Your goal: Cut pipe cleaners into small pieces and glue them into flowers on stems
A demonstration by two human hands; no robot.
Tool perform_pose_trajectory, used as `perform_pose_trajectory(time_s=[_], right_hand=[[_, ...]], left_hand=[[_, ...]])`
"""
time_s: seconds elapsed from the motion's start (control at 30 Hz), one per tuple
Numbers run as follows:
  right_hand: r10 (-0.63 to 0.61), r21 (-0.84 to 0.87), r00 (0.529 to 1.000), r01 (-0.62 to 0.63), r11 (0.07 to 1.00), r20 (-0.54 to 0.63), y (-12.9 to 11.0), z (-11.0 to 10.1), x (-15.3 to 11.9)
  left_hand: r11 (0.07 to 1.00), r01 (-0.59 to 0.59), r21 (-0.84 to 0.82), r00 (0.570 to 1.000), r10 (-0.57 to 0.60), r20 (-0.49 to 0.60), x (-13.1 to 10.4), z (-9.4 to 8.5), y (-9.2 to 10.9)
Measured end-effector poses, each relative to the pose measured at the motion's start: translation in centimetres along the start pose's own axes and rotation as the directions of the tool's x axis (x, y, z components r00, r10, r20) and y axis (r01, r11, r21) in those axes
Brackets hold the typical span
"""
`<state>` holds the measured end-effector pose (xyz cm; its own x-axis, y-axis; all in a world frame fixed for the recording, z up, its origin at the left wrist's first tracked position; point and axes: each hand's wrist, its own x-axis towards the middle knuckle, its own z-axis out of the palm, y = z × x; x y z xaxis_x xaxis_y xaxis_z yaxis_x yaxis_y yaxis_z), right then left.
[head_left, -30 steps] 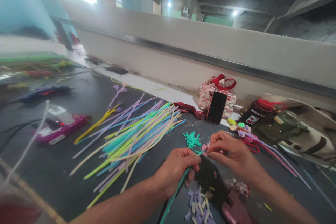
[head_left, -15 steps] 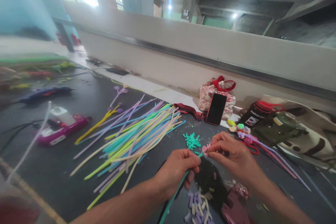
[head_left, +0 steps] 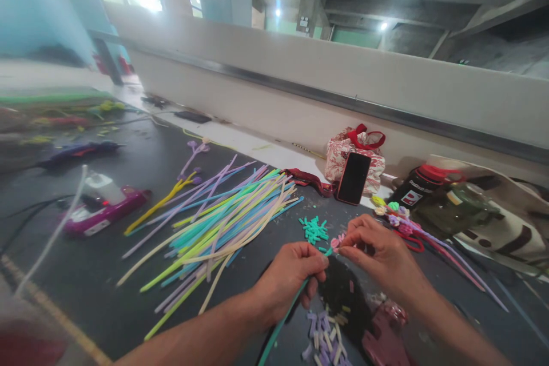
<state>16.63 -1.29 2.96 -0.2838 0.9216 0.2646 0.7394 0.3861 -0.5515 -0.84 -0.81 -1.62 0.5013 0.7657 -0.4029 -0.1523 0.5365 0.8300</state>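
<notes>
My left hand (head_left: 295, 271) is closed on a green pipe cleaner (head_left: 281, 320), whose long end trails down toward the bottom edge. Just past those fingertips, at the stem's top, are pink curled pipe cleaner loops (head_left: 336, 242). With thumb and fingertips, my right hand (head_left: 373, 249) pinches at the pink loops; its fingers hide part of them. Behind the hands lies a heap of short green pipe cleaner pieces (head_left: 315, 230). Nearer to me are short purple and cream pieces (head_left: 325, 338). A translucent pink plastic object (head_left: 386, 334) rests under my right forearm.
Loose long pipe cleaners (head_left: 223, 226) spread across the left. A magenta power strip (head_left: 107, 217) lies beyond them with cables. A phone (head_left: 353, 178) leans on a patterned bag (head_left: 338, 154). Finished pipe cleaner flowers (head_left: 398, 217) and a black bottle (head_left: 418, 186) are at right.
Both hands stay almost in place, still at the stem and pink loops. The view has shifted very slightly.
</notes>
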Motion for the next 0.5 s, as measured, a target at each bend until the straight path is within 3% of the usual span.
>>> perform_pose_trajectory(time_s=[0.5], right_hand=[[0.001,-0.066,1.0,-0.001,0.998,-0.007,-0.1,0.39,0.16]], left_hand=[[1.0,-0.031,-0.003,0.999,0.031,0.017,0.07,-0.02,-0.23]])
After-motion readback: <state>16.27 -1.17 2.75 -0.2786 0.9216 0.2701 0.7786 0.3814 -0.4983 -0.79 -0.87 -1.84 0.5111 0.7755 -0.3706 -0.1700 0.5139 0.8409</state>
